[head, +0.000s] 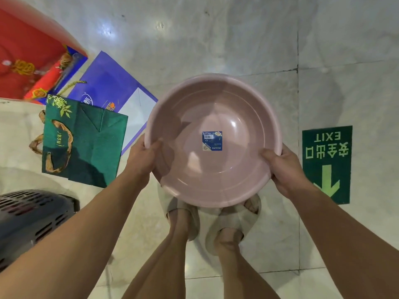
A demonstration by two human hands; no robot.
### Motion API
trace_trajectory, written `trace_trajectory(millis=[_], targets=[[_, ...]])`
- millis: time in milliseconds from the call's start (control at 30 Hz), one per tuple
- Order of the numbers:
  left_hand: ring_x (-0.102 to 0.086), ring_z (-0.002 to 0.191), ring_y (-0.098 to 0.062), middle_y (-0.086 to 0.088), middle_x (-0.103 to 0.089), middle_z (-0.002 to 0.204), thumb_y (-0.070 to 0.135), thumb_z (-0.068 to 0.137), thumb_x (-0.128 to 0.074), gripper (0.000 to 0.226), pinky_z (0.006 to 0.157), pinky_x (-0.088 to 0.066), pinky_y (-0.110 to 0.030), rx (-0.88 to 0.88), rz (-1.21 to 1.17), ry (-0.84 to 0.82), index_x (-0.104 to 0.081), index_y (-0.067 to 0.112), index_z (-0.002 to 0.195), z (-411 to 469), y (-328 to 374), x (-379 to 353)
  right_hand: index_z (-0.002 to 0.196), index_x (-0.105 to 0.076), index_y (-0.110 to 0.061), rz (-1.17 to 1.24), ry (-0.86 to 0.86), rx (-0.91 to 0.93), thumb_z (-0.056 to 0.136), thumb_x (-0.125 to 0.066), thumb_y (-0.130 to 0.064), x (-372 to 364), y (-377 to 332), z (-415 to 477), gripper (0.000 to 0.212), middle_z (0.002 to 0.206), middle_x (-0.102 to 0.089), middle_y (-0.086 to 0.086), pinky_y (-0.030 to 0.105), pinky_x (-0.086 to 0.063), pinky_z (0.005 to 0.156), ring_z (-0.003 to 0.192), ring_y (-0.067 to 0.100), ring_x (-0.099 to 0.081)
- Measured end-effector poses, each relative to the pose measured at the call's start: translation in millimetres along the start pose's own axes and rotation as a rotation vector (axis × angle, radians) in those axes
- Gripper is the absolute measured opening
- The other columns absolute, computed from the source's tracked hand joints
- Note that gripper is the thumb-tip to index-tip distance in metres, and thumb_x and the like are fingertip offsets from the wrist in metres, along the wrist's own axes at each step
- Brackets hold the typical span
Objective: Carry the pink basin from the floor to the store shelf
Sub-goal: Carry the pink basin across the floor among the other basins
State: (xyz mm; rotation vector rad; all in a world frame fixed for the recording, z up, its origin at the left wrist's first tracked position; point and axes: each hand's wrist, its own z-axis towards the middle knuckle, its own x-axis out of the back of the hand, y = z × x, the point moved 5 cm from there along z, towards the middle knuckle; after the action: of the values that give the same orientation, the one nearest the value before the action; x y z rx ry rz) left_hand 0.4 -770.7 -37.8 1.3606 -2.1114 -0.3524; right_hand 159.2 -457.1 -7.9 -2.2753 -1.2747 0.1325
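The pink basin [213,108] is round, empty, with a blue label stuck in its middle. It is held level above the tiled floor, over my slippered feet. My left hand [141,157] grips its left rim, thumb inside the bowl. My right hand [285,170] grips the right rim the same way. No store shelf is in view.
A green paper bag [86,145] and a blue paper bag [112,91] lie flat on the floor to the left. A red container with decorations [28,59] stands at the top left. A dark vented crate [28,216] sits low left. A green exit sign [327,162] is stuck on the floor at right.
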Motion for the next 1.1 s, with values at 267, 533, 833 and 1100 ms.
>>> trace_trajectory(millis=[267,533,833,1100], targets=[[-0.077,0.075,-0.031,-0.019,-0.073,0.105,-0.003,0.089,-0.058,0.043,0.063,-0.064,-0.042,0.019,-0.135,-0.176,-0.063,0.010,0.130,5,-4,-5,0.115,-0.066,-0.033,0.057,-0.110,-0.017,0.089,-0.065,-0.001,-1,7,14,0.041,0.102,-0.076,0.000,0.034,-0.059,0.077,0.098,0.023,-0.072],[-0.068,0.097,-0.058,-0.034,-0.067,0.118,0.006,0.076,-0.062,0.040,0.086,-0.053,-0.070,0.003,-0.192,-0.172,-0.074,0.016,0.113,-42,35,20,0.108,-0.071,-0.025,0.134,-0.036,0.006,0.088,-0.062,-0.001,14,-19,-35,0.031,0.090,-0.077,0.000,0.041,-0.059,0.081,0.091,0.024,-0.071],[-0.069,0.087,-0.029,-0.021,-0.071,0.113,-0.004,0.094,-0.051,0.044,0.078,-0.059,-0.047,-0.098,-0.248,-0.257,-0.067,0.013,0.130,-191,162,77,0.120,-0.069,-0.019,0.170,-0.011,0.137,0.091,-0.064,-0.002,59,-138,-209,0.034,0.100,-0.079,0.005,0.039,-0.059,0.080,0.090,0.024,-0.073],[-0.072,0.086,-0.023,-0.010,-0.077,0.109,-0.002,0.094,-0.054,0.042,0.073,-0.059,-0.035,-0.258,-0.323,-0.285,-0.073,0.024,0.121,-360,317,130,0.122,-0.069,-0.020,0.217,-0.008,0.268,0.096,-0.061,-0.011,105,-270,-400,0.029,0.109,-0.077,0.009,0.037,-0.059,0.077,0.091,0.024,-0.073]])
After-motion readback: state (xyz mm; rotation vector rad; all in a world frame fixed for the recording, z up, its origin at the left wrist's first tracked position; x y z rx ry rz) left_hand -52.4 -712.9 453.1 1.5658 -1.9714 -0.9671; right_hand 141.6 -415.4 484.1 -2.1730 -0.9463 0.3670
